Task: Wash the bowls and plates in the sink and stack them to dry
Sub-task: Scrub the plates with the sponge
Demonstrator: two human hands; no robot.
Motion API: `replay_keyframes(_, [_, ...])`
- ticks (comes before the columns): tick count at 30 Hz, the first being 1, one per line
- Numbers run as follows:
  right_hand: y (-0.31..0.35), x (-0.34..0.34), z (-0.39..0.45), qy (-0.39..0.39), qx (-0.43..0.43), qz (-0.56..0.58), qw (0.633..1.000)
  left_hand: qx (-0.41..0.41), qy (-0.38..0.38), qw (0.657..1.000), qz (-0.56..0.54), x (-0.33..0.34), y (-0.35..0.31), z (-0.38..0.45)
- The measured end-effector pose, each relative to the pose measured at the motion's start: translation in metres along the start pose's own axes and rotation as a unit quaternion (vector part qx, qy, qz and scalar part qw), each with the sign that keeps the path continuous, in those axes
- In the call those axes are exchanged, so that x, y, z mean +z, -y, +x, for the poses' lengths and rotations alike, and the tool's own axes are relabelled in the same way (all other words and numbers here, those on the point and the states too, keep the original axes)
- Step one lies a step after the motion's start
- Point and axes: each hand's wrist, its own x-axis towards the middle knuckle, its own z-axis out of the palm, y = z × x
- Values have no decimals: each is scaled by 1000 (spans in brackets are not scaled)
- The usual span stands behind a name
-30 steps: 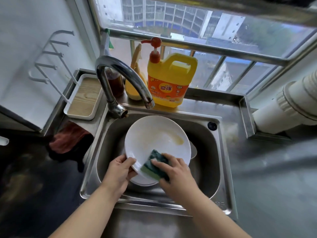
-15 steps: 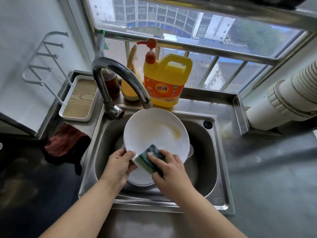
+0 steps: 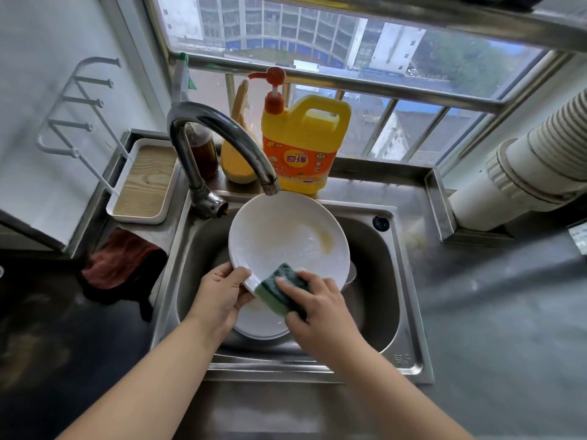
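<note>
Left hand (image 3: 219, 292) gripping, right hand (image 3: 313, 301) pinching.

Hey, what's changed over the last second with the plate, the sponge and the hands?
Little changed. The right hand keeps its grip on the green sponge and has slid it slightly along the white plate's lower edge. The left hand still holds the plate's rim, tilted over the sink. The yellow smear remains, and the faucet is still dry.
</note>
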Motion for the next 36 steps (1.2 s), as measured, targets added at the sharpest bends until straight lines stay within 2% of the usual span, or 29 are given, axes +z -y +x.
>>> replay_keyframes(4, [-38,-16,8,-34,-30,-69,997,-6,-12,1000,22,-8,-6,0])
replay_keyframes(7, [-67,-39,20,-59,2,-144,988,-11,6,998,54,-14,-15,3])
replay_keyframes(8, [-71,-44,22,-46,19,-166,985,-13,15,998,65,-15,-17,4])
replay_keyframes(11, [-65,-47,18,-43,25,-179,983,-20,18,997,69,-16,-24,8])
replay_keyframes(14, [-54,-41,4,-39,-11,-185,982,-31,0,997,74,-18,-30,13])
replay_keyframes(17, [-54,-38,-5,-37,-55,-241,968,-44,7,993,107,-24,-35,17])
replay_keyframes(19, [-55,-38,-6,-67,-98,-264,957,-58,21,991,120,-24,-38,17])
replay_keyframes(22, [-51,-35,-8,-149,-138,-253,946,-77,19,992,96,-20,-40,16])
replay_keyframes(25, [-46,-26,-12,-185,-149,-251,938,-95,19,995,40,-11,-35,9])
replay_keyframes(29, [-36,-8,-8,-235,-109,-221,940,-84,132,985,-69,2,-10,-9])
replay_keyframes(32, [-20,6,-5,-238,-69,-191,950,-85,167,977,-101,15,13,-22])
replay_keyframes(36, [-11,17,-6,-206,-38,-137,968,-54,148,985,-73,19,16,-26])
